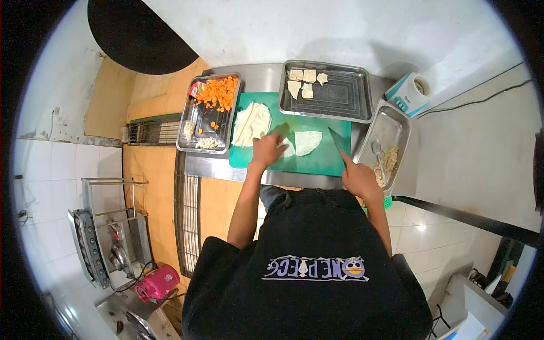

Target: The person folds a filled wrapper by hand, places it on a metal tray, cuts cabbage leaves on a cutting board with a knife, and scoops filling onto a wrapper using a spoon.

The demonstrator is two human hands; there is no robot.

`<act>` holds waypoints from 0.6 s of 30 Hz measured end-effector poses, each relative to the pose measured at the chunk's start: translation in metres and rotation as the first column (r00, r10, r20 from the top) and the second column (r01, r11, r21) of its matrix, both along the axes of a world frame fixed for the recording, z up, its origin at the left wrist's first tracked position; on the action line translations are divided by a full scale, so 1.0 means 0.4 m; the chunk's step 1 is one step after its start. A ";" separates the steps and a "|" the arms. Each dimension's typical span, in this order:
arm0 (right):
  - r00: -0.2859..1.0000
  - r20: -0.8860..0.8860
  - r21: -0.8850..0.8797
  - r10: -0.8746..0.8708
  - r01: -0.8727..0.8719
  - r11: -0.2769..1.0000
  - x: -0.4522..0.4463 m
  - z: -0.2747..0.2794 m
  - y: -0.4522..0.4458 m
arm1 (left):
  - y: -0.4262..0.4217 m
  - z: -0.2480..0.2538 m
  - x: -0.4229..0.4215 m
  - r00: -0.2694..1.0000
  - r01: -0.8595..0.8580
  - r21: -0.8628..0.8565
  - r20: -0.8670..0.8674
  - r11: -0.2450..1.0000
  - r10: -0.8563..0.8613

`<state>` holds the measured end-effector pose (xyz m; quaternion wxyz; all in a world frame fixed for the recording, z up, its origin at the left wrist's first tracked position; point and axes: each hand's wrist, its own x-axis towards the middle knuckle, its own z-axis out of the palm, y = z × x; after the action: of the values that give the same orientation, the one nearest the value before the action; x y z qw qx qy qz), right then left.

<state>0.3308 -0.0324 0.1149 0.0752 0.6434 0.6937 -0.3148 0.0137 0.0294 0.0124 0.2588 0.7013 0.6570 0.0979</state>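
Observation:
On the green cutting board [334, 162], my right hand [360, 180] grips a knife [339, 143], its blade pointing up and left over the board's right part. My left hand [268, 149] is over the board's middle, its fingers closed at a small pale dough piece [288, 149]; whether they grip it is unclear. Just right of that piece lies a larger flat dough piece [307, 142] with a curved edge. A stack of folded pale dough sheets [253, 124] rests on the board's left, beside my left hand.
A left tray [222, 126] holds chopped carrots [217, 93] and pale bits. Behind the board, a dark tray [347, 102] carries several dough pieces. At right stand a deep pan [406, 126] with filling and a spoon [378, 154], and a tissue roll [409, 94].

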 end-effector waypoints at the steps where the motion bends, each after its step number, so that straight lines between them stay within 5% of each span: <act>1: 1.000 -0.004 0.005 0.005 -0.004 1.000 -0.001 -0.019 0.000 | -0.003 -0.012 -0.011 0.996 -0.042 0.068 0.079 0.997 0.036; 4: 1.000 -0.018 0.051 0.005 -0.004 0.999 -0.005 -0.039 -0.011 | -0.003 -0.022 -0.041 0.948 -0.202 0.045 0.259 0.978 0.184; 8: 1.000 0.017 0.136 -0.012 0.010 0.991 -0.024 -0.044 -0.020 | -0.002 0.018 -0.062 0.930 -0.281 0.013 0.248 0.960 0.269; 10: 0.999 0.032 0.145 -0.012 0.008 0.989 -0.031 -0.052 -0.019 | -0.025 0.066 -0.037 0.950 -0.214 0.444 -0.111 0.870 0.291; 11: 0.999 0.045 0.156 -0.016 0.009 0.988 -0.032 -0.057 -0.017 | -0.030 0.065 -0.023 0.950 -0.217 0.445 -0.111 0.869 0.293; 13: 0.999 0.043 0.165 -0.005 -0.002 0.986 -0.030 -0.068 -0.009 | -0.044 0.051 0.015 0.993 -0.116 0.306 -0.001 0.945 0.122; 18: 1.000 0.023 0.199 0.009 -0.013 0.980 -0.047 -0.081 0.012 | -0.092 -0.019 0.174 0.984 0.151 0.289 -0.136 0.945 -0.116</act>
<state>0.3120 -0.0277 0.0824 0.0199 0.6473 0.7245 -0.2362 0.0834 -0.0074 0.0050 0.1172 0.7797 0.5997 0.1367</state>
